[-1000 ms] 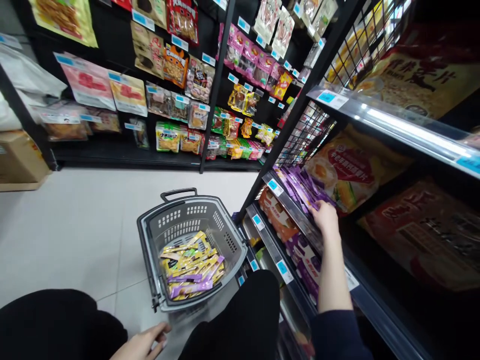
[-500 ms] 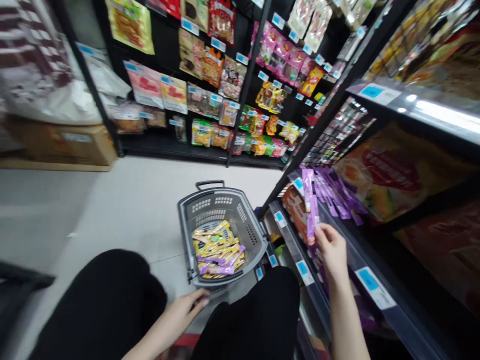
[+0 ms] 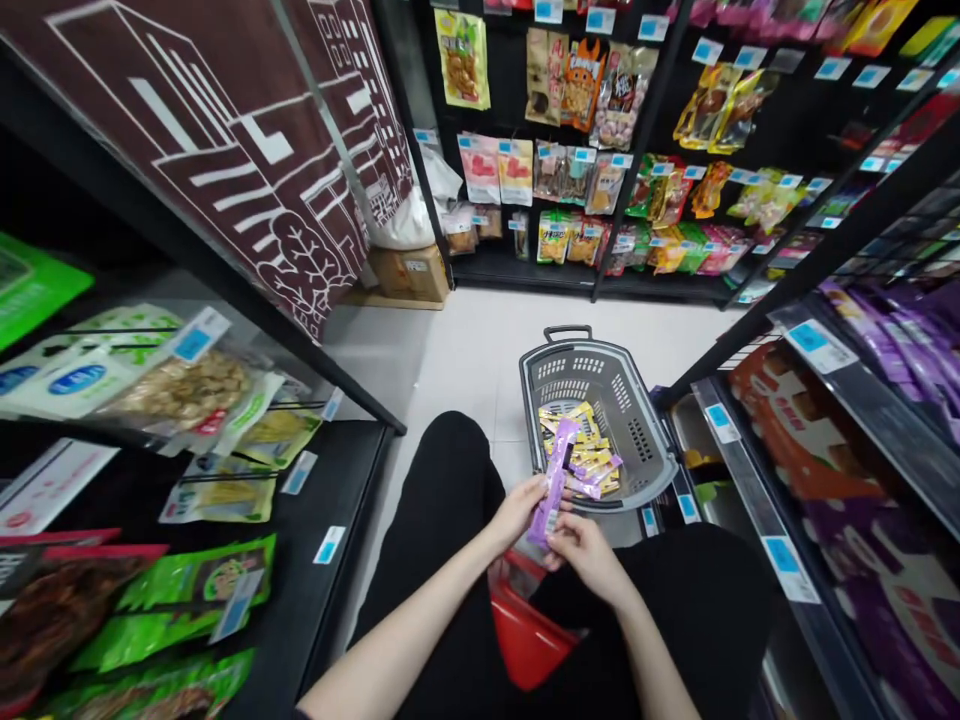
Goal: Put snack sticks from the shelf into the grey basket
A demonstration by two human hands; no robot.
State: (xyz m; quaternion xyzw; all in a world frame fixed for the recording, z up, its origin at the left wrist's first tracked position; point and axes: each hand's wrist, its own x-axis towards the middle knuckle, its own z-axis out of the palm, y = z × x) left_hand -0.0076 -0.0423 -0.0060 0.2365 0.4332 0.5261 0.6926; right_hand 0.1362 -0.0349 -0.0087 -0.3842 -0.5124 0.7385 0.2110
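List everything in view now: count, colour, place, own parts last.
basket: 1, grey, on floor
yellow packets: many, yellow, in basket
loose packets: at least 1, purple, in basket
held packet: at least 1, purple, centre
shelf packets: many, purple, right shelf
large packs: at least 2, orange and purple, lower right
price labels: many, blue and white, shelf edges
hanging bags: many, mixed colours, far rack
left bags: many, mixed colours, left shelves
patterned panel: 1, brown and white, upper left
cardboard box: 1, brown, on floor
red object: 1, red, lower middle
legs: 2, in black, lower middle
left hand: 1, bare, on held packet
right hand: 1, bare, on held packet
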